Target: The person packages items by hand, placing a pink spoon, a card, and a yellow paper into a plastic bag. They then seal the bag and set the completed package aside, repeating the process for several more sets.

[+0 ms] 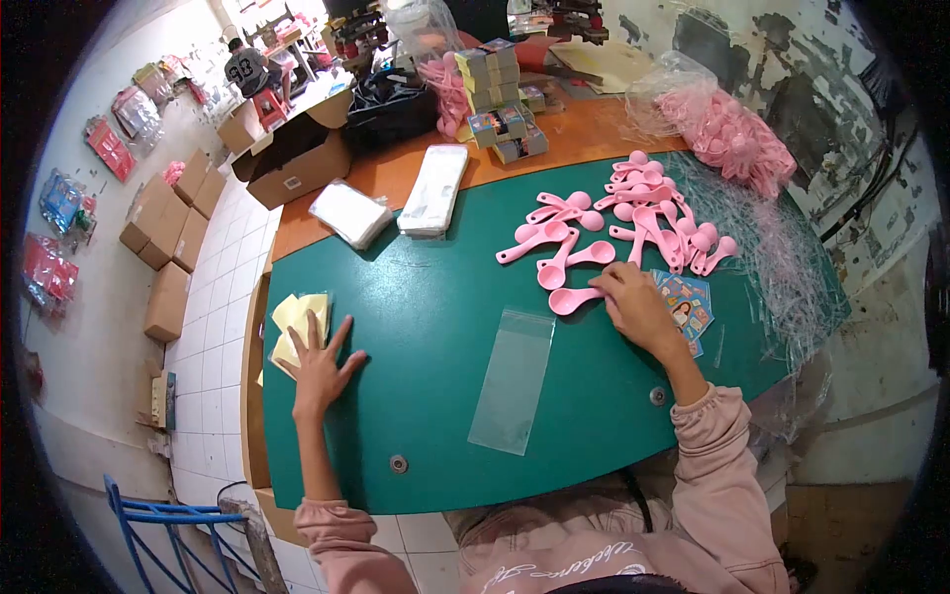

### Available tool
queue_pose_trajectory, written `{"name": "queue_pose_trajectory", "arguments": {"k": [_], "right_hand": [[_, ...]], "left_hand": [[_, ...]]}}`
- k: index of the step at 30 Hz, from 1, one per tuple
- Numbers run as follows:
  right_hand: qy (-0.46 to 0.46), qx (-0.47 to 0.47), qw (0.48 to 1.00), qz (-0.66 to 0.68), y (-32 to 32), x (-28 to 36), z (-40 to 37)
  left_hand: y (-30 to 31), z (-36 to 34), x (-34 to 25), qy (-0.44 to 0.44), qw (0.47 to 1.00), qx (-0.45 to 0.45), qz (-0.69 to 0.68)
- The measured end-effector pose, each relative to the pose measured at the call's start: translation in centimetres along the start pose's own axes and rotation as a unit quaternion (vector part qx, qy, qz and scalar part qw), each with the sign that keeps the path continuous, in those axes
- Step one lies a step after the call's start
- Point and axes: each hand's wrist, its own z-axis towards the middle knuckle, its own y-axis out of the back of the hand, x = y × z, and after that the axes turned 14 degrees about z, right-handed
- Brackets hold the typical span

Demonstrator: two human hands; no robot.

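My left hand point(319, 371) lies with its fingers spread on a small pile of pale yellow paper pieces point(287, 315) at the table's left edge. My right hand point(636, 305) has its fingertips closed on the handle end of a pink measuring spoon point(568, 301), whose bowl points left. Beyond that hand lies a loose heap of pink spoons point(643, 220). Partly behind the right wrist are several printed blue cards point(693, 305). Between my hands a clear plastic bag point(513, 381) rests flat.
The green tabletop point(416, 327) carries two stacks of clear bags, a nearer one point(351, 213) and a taller one point(433, 191). Behind stand bundled card stacks point(490, 79), an open carton point(294, 163) and a bag of pink spoons point(727, 134). Crumpled plastic point(782, 267) covers the right edge. Another person point(247, 69) sits far back.
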Motion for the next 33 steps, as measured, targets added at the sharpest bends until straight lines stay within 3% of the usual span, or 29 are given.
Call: {"name": "queue_pose_trajectory", "arguments": {"k": [2, 3, 6, 8, 10, 11, 12, 14, 15, 17, 18, 19, 20, 22, 24, 25, 26, 27, 28, 29, 31, 33], "right_hand": [[-0.015, 0.001, 1.000, 0.009, 0.1, 0.3, 0.1], [-0.031, 0.006, 0.999, 0.021, 0.1, 0.5, 0.0], [-0.020, -0.006, 0.999, 0.040, -0.2, -0.2, -0.1], [-0.031, -0.008, 0.997, 0.066, -0.3, -0.4, 0.0], [-0.044, -0.010, 0.995, 0.092, -0.3, -0.2, 0.0], [-0.040, -0.016, 0.994, 0.101, -0.3, -0.1, 0.0], [-0.036, -0.022, 0.993, 0.110, -0.3, 0.0, 0.0], [-0.030, -0.035, 0.992, 0.114, -0.3, 0.2, 0.1], [-0.025, -0.045, 0.992, 0.119, -0.4, 0.3, 0.2], [-0.022, -0.055, 0.988, 0.143, -0.2, 0.6, 0.5], [-0.017, -0.064, 0.984, 0.163, -0.1, 0.9, 0.9], [-0.039, -0.073, 0.977, 0.195, 0.0, 1.3, 1.2], [-0.034, -0.065, 0.978, 0.197, -0.4, 1.2, 1.8], [0.005, -0.065, 0.972, 0.224, -1.2, 0.9, 3.1], [-0.002, -0.034, 0.967, 0.253, -1.4, 1.8, 4.0], [-0.017, -0.051, 0.961, 0.270, -1.2, 2.5, 4.4], [-0.031, -0.070, 0.955, 0.286, -1.0, 2.9, 4.7], [-0.029, -0.068, 0.955, 0.287, -1.3, 3.0, 4.5], [-0.024, -0.139, 0.947, 0.290, -1.8, 3.0, 4.1], [-0.020, -0.210, 0.933, 0.292, -2.1, 2.9, 3.8], [-0.018, -0.221, 0.929, 0.297, -2.2, 2.7, 3.2], [-0.032, -0.210, 0.929, 0.304, -2.0, 2.5, 2.6]], "left_hand": [[-3.5, 1.6, 2.6, -0.047, 0.988, -0.118, -0.089], [-2.7, 1.3, 2.8, -0.004, 0.993, -0.078, -0.083], [-5.0, 2.7, 5.6, 0.043, 0.990, -0.110, -0.080], [-9.0, 4.9, 9.1, 0.026, 0.974, -0.184, -0.127], [-9.1, 5.8, 11.3, 0.076, 0.981, -0.124, -0.125], [-6.2, 4.7, 10.8, 0.126, 0.989, -0.045, -0.070], [-6.4, 5.1, 11.5, 0.126, 0.988, -0.047, -0.069], [-7.1, 6.3, 13.4, 0.227, 0.973, -0.042, -0.003], [-4.9, 5.1, 11.3, 0.262, 0.957, -0.119, 0.047], [-4.9, 5.5, 9.9, 0.154, 0.964, -0.212, -0.054], [-1.4, 2.8, 4.9, 0.047, 0.913, -0.296, -0.278], [-0.7, 1.7, 0.9, -0.043, 0.902, -0.350, -0.250], [0.3, -0.3, -3.3, -0.140, 0.884, -0.293, -0.336], [2.0, -4.0, -11.9, -0.194, 0.902, -0.171, -0.345], [1.7, -5.4, -17.1, -0.219, 0.902, -0.245, -0.280], [1.4, -5.3, -18.4, -0.214, 0.881, -0.274, -0.321], [1.3, -4.7, -18.6, -0.209, 0.881, -0.275, -0.324], [1.3, -4.0, -18.5, -0.234, 0.865, -0.218, -0.386], [1.3, -3.4, -18.1, -0.259, 0.843, -0.161, -0.444], [1.7, -3.2, -17.6, -0.257, 0.844, -0.161, -0.442], [2.7, -3.1, -16.7, -0.253, 0.854, -0.056, -0.452], [2.8, -2.9, -16.4, -0.274, 0.830, -0.078, -0.480]]}}
